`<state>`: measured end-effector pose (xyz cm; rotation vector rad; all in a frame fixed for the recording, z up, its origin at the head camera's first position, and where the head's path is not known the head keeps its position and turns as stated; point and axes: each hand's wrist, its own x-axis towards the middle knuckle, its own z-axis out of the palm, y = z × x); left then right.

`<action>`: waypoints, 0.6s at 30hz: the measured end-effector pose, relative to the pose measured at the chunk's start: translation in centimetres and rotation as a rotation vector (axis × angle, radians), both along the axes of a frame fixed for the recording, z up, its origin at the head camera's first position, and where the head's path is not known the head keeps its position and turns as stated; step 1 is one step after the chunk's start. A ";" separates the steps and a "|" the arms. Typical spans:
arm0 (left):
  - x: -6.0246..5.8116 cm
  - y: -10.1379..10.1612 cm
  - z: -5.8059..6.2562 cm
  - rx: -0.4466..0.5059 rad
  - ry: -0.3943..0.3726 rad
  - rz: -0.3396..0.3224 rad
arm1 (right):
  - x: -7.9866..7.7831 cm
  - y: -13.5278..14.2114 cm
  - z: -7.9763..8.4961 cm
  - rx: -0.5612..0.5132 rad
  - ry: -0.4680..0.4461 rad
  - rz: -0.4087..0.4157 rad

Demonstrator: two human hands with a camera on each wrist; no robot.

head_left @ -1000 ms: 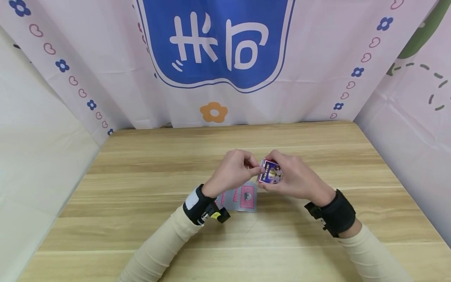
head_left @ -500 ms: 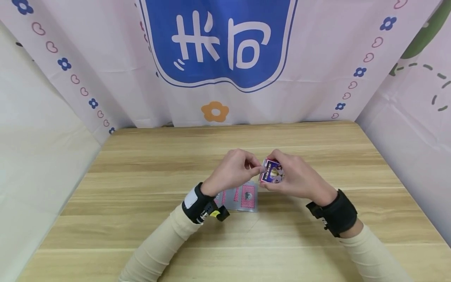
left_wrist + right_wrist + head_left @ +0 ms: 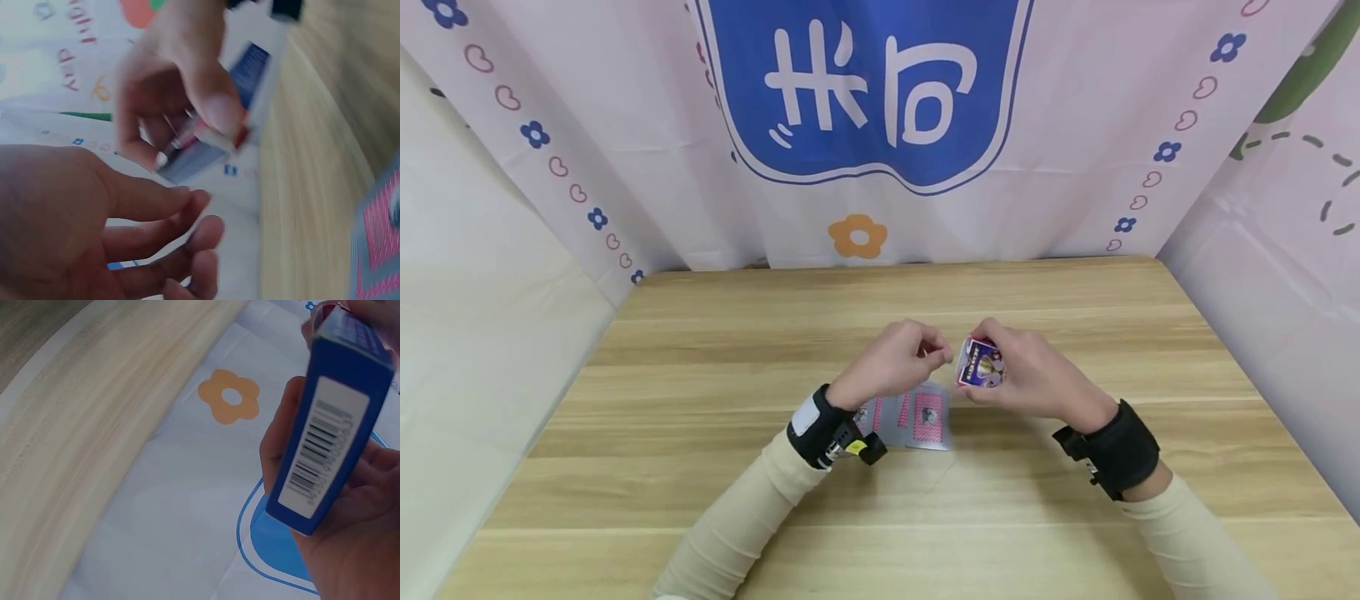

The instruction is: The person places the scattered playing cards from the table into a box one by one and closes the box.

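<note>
Just a light wooden table (image 3: 700,350) filling the lower half of the frame, and behind it a pink curtain (image 3: 1112,125) with a big blue badge (image 3: 865,92) top centre, orange flower (image 3: 857,236) underneath.

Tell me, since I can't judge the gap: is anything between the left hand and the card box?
Nothing visible. The left hand sits just beside the card box held in the right hand, with only open air between; the cards lie below.

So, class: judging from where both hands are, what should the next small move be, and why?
Probably bring the left hand back to the card box and pinch another card. The right hand holds the box up, the left hand's fingers are apart from it and hold nothing, and some cards lie on the table.
</note>
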<state>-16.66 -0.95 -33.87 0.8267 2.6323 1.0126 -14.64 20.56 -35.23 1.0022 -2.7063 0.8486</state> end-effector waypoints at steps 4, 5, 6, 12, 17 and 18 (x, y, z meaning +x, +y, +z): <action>-0.2 0.0 -1.0 -0.272 0.027 -0.013 | 0.0 0.2 0.0 0.004 -0.006 -0.010; -0.2 0.0 -1.4 -0.342 0.016 -0.026 | 0.0 0.2 0.1 0.003 -0.007 -0.011; -0.2 0.0 -1.7 -0.404 0.001 -0.043 | 0.0 0.2 0.1 0.003 -0.005 -0.012; -0.2 0.2 -3.2 -0.522 0.000 -0.099 | 0.2 0.1 0.2 0.005 -0.006 -0.011; -0.1 0.4 -3.7 -0.506 0.016 -0.078 | 0.1 0.0 0.1 -0.001 -0.004 -0.001; -0.1 0.5 -3.7 -0.499 0.008 -0.071 | 0.1 -0.1 0.1 -0.003 -0.003 0.001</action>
